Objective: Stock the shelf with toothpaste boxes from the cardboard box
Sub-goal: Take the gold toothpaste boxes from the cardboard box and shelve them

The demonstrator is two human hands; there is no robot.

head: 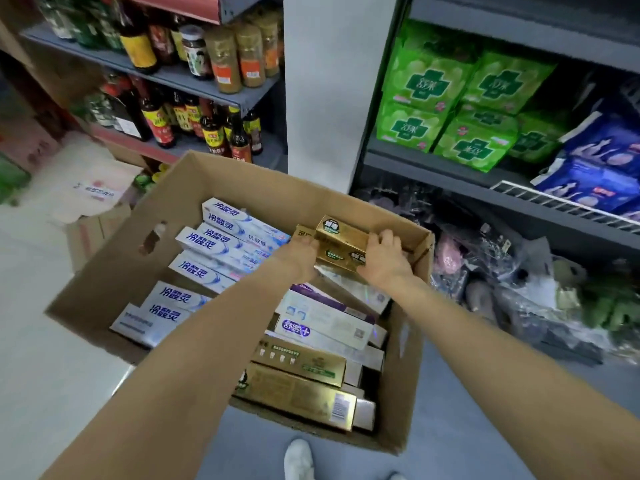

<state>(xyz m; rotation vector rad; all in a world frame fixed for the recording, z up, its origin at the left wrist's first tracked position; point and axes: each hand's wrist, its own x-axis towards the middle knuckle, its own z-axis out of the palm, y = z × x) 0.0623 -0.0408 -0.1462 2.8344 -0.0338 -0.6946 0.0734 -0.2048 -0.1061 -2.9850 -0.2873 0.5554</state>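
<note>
In the far right corner of the open cardboard box [145, 237], seen from the head camera, both hands close on gold toothpaste boxes [341, 242] stacked there. The left hand [298, 252] curls over the stack's left end and the right hand [386, 254] wraps its right end, fingers bent over the top edge; the topmost gold box sits tilted above another one below it.

The carton stands on the floor between two shelving units and is filled with more stock. White and blue toothpaste boxes [221, 244] lie in a slanted row along its left side, bearing large blue Chinese characters (they read 冷酸灵). White and purple boxes [322, 327] lie in the middle under the forearms, their logo too blurred to read. Two more gold boxes [298, 393] lie at the near end, one with a barcode label on its corner.

The right shelf [433, 164] holds green packets [450, 109] with a dark green cross emblem, and blue packets [595, 161] further right. Under it sit dark plastic-wrapped goods [502, 271]. The left shelf [166, 76] carries dark sauce bottles [214, 129] with yellow and red labels, and jars [225, 60] above. A white shoe [298, 459] shows at the bottom edge, just in front of the carton.
</note>
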